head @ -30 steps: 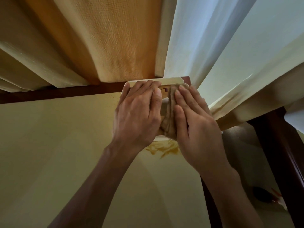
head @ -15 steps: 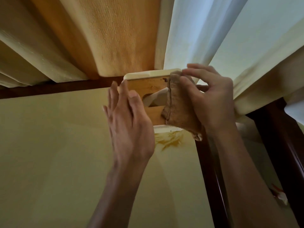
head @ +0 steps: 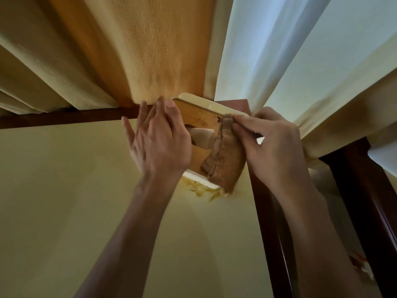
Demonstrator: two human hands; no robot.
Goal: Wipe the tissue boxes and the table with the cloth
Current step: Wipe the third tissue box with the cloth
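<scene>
- Your left hand rests flat against the tissue box at the desk's far right corner.
- Your right hand pinches the cloth on its lid.
- Next, likely drag the cloth across.

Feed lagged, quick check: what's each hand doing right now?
Left hand: open, fingers straight, resting against the tissue box.
Right hand: pinching the cloth.

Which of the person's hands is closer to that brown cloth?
Right. The right hand pinches the cloth at its top edge; the left hand rests on the tissue box just beside it, apart.
</scene>
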